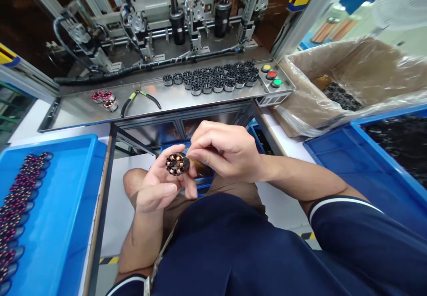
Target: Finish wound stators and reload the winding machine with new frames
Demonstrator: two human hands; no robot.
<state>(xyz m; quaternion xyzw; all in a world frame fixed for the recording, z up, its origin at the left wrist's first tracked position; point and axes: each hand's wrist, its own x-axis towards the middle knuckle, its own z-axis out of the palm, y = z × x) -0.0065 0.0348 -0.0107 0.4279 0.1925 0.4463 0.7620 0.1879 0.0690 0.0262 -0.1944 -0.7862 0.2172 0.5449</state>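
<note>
Steel ledge [178,100] | left hand [156,189] — curled round copper-wound ring [177,164] | right hand [231,151] — fingertips pinched beside it

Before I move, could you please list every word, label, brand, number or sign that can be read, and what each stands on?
No text can be read here.
Coil-wound part in the left hand: no readable marking.
Black machine cylinders, coloured buttons and pliers: any print is too small or blurred to read.

In my left hand [158,182], one copper-wound stator [177,164], my right hand [225,151] pinching beside it; on the metal ledge [133,120], green-and-black nippers [138,96] and clustered black ring-shaped parts [210,78].
</note>
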